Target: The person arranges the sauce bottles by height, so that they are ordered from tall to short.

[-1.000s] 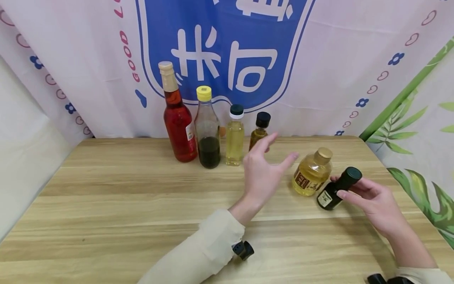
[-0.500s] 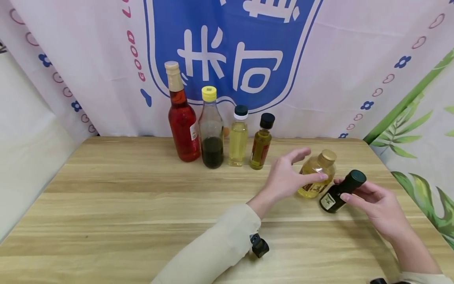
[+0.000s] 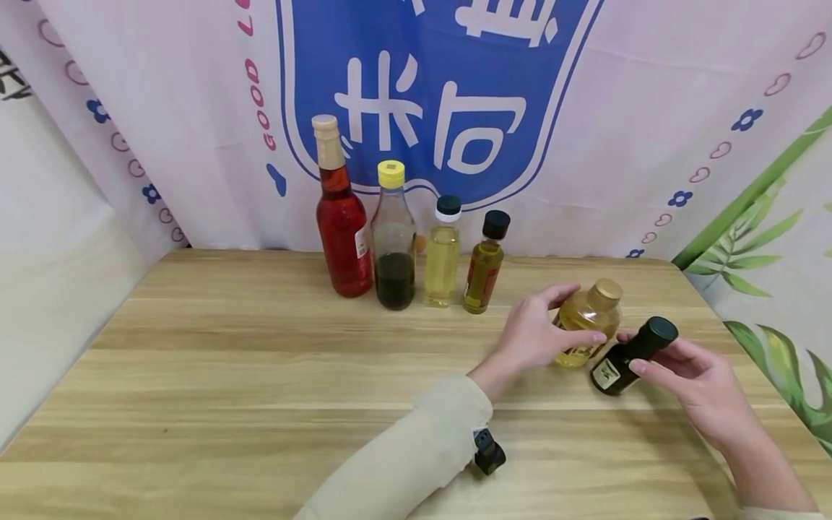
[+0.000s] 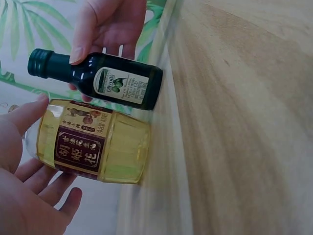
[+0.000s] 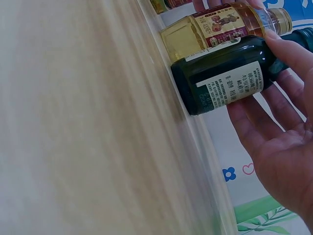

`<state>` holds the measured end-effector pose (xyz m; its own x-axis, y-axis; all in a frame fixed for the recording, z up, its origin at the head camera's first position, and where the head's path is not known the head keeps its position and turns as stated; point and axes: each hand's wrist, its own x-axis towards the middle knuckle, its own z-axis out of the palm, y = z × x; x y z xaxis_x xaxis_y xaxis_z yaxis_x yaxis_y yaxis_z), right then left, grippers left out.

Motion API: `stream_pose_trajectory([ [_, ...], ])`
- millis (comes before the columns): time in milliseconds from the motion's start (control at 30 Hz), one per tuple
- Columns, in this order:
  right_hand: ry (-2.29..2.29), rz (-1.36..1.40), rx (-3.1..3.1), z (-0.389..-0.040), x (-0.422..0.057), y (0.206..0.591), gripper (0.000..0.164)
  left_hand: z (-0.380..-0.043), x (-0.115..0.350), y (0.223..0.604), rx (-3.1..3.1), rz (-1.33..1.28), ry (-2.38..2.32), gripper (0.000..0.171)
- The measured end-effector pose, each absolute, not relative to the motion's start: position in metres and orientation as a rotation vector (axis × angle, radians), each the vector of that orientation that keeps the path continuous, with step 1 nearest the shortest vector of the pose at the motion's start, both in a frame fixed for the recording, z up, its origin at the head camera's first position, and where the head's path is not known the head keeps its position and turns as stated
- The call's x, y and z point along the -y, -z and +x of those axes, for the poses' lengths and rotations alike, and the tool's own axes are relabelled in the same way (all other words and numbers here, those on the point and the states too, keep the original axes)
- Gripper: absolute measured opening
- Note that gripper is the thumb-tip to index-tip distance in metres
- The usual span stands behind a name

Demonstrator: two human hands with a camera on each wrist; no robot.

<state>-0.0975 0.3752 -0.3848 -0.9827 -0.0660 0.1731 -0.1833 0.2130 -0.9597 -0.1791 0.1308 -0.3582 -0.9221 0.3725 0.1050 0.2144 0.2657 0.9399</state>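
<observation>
A small dark green olive oil bottle (image 3: 608,375) is gripped by my right hand (image 3: 705,393), thumb on the near side and fingers behind. Right beside it stands a squat peanut oil bottle (image 3: 590,312) with a gold cap and yellow oil. My left hand (image 3: 528,334) holds this one, its thumb across the front and its fingers round the far side. In the left wrist view the olive oil label (image 4: 120,85) and the brown peanut oil label (image 4: 78,147) face the camera. Both bottles have their bases at the tabletop (image 5: 98,122).
To the left, along the back of the wooden table (image 3: 260,404), a row of bottles stands upright: a tall red one (image 3: 343,238), a yellow-capped one with dark liquid (image 3: 395,274), a pale oil bottle (image 3: 442,260) and a small black-capped one (image 3: 484,274). A printed curtain (image 3: 214,108) hangs behind.
My left hand has moved right and toward me, from in front of the small black-capped bottle onto the peanut oil bottle. My right hand keeps its grip on the olive oil bottle.
</observation>
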Motion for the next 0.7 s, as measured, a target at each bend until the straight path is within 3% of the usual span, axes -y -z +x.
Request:
stream_pose_trajectory([
  [700,-1.89,0.237,2.37,-0.0981,-0.3747,0.3844,0.045,-0.1751,-0.1354,0.3608,-2.557,0.6,-1.583,0.072],
])
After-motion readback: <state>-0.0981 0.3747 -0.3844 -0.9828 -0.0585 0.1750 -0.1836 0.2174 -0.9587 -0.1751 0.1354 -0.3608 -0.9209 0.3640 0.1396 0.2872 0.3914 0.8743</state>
